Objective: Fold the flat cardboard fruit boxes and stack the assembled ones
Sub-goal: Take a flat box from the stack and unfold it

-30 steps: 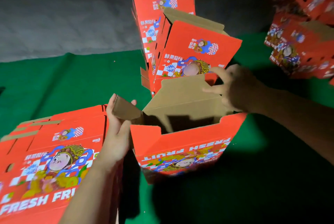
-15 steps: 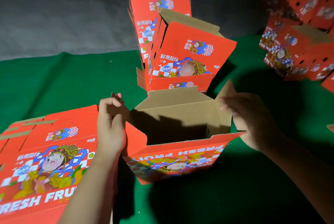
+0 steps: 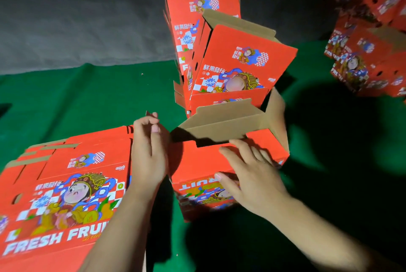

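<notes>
With the left hand [image 3: 149,150] curled on the side flap and the right hand [image 3: 248,175] spread flat against the near wall, the half-folded box [image 3: 219,161] mid-cloth [image 3: 87,96] could skew and its flaps spring open.

Printed red cardboard box [image 3: 197,161] (plain brown corrugated inside), matt green cloth [image 3: 87,96], grey fabric backdrop [image 3: 77,19]

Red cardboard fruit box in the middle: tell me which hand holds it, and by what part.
The left hand pinches the red cardboard fruit box by its left end flap. The right hand only presses flat on the near red flap.
</notes>
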The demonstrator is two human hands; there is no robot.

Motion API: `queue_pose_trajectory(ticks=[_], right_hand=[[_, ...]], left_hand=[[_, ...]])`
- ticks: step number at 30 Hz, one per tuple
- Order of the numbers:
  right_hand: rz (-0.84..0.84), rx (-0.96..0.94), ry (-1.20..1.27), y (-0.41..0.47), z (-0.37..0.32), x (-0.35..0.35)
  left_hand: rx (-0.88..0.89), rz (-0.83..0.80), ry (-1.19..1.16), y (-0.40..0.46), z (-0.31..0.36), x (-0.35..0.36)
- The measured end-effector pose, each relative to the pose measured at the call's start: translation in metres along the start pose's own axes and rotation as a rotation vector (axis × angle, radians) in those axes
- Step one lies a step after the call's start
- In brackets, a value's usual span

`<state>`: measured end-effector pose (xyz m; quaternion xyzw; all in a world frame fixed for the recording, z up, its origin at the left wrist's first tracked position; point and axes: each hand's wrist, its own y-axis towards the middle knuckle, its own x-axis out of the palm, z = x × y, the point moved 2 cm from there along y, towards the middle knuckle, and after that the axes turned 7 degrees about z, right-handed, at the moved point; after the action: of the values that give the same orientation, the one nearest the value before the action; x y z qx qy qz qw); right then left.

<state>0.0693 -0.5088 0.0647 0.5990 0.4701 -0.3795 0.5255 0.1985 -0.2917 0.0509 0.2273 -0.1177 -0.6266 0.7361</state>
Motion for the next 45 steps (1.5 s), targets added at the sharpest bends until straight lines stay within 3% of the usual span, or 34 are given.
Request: queue_pose_trajectory(ticks=[3, 8, 12, 14, 16, 18, 19, 21, 24, 28, 30, 34, 35, 38, 42, 44, 45], right_hand=[[-0.009, -0.039, -0.031, 0.008, -0.003, 0.003], [-0.044, 0.176, 0.233, 0.044, 0.025, 0.005], [-0.053, 0.239, 0.132, 0.05, 0.028, 0.018], [0.069, 0.21, 0.064, 0.048, 0.022, 0.014], [0.319, 0.232, 0.068, 0.047, 0.023, 0.001], [0.537, 0.419, 0.121, 0.04, 0.034, -0.008], [0.56, 0.516, 0.125, 0.036, 0.042, -0.009], [0.455, 0.536, 0.203, 0.031, 0.055, -0.002], [0.353, 0.313, 0.338, 0.018, 0.055, 0.012], [0.419, 0.273, 0.155, 0.008, 0.058, 0.017], [0.388, 0.253, 0.081, 0.014, 0.065, 0.008], [0.403, 0.427, 0.561, 0.056, 0.086, -0.011], [0.305, 0.418, 0.598, 0.065, 0.088, -0.009], [-0.171, 0.336, 0.326, 0.071, 0.091, 0.013], [-0.111, 0.429, 0.011, 0.075, 0.086, 0.022], [-0.089, 0.409, -0.042, 0.077, 0.081, 0.022], [-0.092, 0.393, -0.013, 0.076, 0.081, 0.023]], left_hand=[[0.09, -0.065, 0.165, 0.0, 0.005, -0.001], [0.337, -0.388, 0.384, -0.024, 0.035, 0.017], [0.301, -0.471, 0.554, -0.037, 0.035, 0.025], [0.294, -0.487, 0.717, -0.036, 0.031, 0.028], [0.236, -0.523, 0.818, -0.032, 0.027, 0.029], [0.159, -0.558, 0.863, -0.027, 0.024, 0.03], [0.132, -0.566, 0.881, -0.025, 0.022, 0.032], [0.107, -0.562, 0.926, -0.021, 0.019, 0.034], [0.038, -0.464, 0.9, -0.012, 0.019, 0.039], [-0.067, -0.283, 0.579, -0.002, 0.016, 0.041], [-0.008, -0.268, 0.463, -0.003, 0.017, 0.039], [0.02, -0.363, 0.391, -0.008, 0.018, 0.035], [0.046, -0.375, 0.46, -0.007, 0.016, 0.036], [0.035, -0.515, 0.846, -0.003, 0.01, 0.044], [0.023, -0.554, 1.141, -0.003, 0.009, 0.058], [-0.009, -0.489, 0.962, 0.001, 0.006, 0.057], [-0.079, -0.392, 0.723, 0.005, 0.004, 0.053]])
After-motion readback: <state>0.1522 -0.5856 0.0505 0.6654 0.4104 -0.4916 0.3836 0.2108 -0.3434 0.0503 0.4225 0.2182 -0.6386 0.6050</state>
